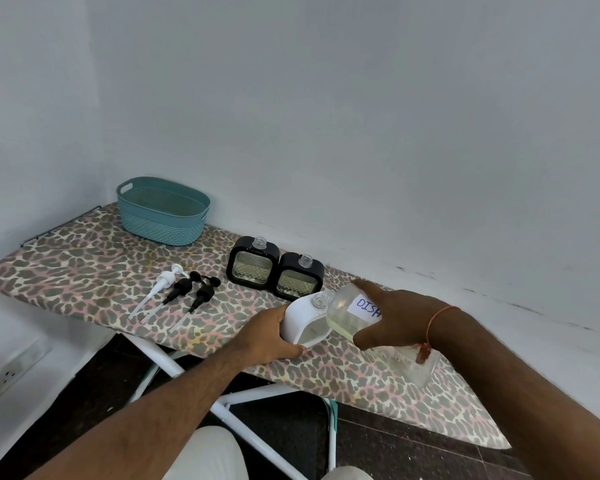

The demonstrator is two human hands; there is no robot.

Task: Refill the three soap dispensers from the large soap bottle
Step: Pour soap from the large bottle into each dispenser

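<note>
My right hand (400,320) grips the large clear soap bottle (347,311), tipped to the left, its mouth touching the open neck of the white dispenser (300,320). Pale yellowish soap lies in the bottle; a white label reads "DISH". My left hand (269,336) holds the white dispenser by its left side on the leopard-print ironing board (94,268). Two black dispensers (253,263) (300,277) stand side by side behind it, necks open. Three pump heads lie to the left: one white (160,284), two black (179,289) (201,294).
A teal plastic basket (162,209) stands at the board's back left corner near the wall. The board's white legs (174,367) show below, over a dark floor. A wall socket (9,374) is low at the left.
</note>
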